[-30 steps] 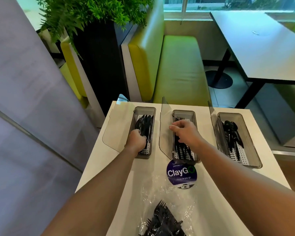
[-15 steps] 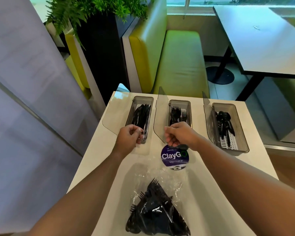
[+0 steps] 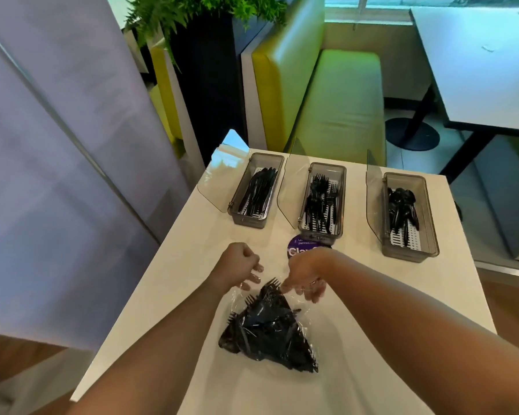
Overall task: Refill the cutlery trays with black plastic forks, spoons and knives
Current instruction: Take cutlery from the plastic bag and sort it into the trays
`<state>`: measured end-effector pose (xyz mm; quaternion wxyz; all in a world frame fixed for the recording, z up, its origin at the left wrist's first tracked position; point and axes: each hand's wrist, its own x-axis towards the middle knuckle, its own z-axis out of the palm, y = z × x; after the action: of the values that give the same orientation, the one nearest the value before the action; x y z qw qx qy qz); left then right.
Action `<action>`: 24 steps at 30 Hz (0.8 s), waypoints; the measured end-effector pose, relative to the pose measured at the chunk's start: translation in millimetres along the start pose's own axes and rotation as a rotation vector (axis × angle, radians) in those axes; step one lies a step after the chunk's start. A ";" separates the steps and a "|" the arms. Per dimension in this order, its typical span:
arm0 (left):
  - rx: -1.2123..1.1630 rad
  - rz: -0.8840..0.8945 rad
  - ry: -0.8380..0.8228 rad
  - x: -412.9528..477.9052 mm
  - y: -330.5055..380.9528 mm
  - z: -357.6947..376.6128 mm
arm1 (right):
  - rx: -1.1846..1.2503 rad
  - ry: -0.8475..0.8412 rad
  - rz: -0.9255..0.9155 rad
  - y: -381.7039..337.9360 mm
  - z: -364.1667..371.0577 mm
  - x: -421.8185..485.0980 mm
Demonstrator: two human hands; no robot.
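Note:
Three smoky clear trays stand in a row on the white counter [image 3: 357, 339], each with its lid flipped open. The left tray [image 3: 248, 220] holds black knives [image 3: 259, 190], the middle tray [image 3: 319, 236] black forks [image 3: 321, 202], the right tray [image 3: 411, 254] black spoons [image 3: 402, 209]. Nearer to me lies a clear plastic bag of black forks [image 3: 267, 330], tines toward the trays. My left hand [image 3: 237, 263] grips the bag's far edge with curled fingers. My right hand [image 3: 304, 274] pinches the plastic at the same end, fingertips seen through the film.
A round purple sticker [image 3: 297, 248] sits on the counter between the middle tray and my hands. Beyond the counter are a yellow-green bench [image 3: 339, 94], a planter with ferns [image 3: 204, 70] and a white table [image 3: 477, 64]. A grey panel [image 3: 57, 160] stands at left.
Both hands have drawn back from the left and middle trays toward me and now hold the far end of the fork bag. The view has tilted down.

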<state>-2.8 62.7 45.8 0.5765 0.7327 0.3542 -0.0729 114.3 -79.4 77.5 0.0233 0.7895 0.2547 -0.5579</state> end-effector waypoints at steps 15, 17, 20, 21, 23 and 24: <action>-0.069 0.188 0.130 -5.8 28.7 9.9 | -0.053 0.389 -0.202 -8.7 15.7 -4.1; -0.091 0.182 0.138 -5.6 31.2 7.2 | -0.045 0.486 -0.183 -9.0 12.4 -3.4; -0.092 0.182 0.136 -4.7 32.3 5.6 | 0.109 0.592 -0.159 -8.2 6.1 -4.8; -0.084 0.189 0.130 -4.2 32.4 5.7 | 0.200 0.620 -0.153 -6.7 3.9 -2.6; -0.072 0.205 0.107 -3.4 32.8 6.0 | 0.340 0.656 -0.137 -4.0 -0.2 1.6; -0.068 0.214 0.092 -2.7 33.5 6.3 | 0.383 0.647 -0.134 -2.7 -1.5 4.1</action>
<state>17.3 53.0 71.7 0.5887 0.7489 0.3024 0.0345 115.5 -75.0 75.1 -0.2426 0.8966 0.1911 -0.3174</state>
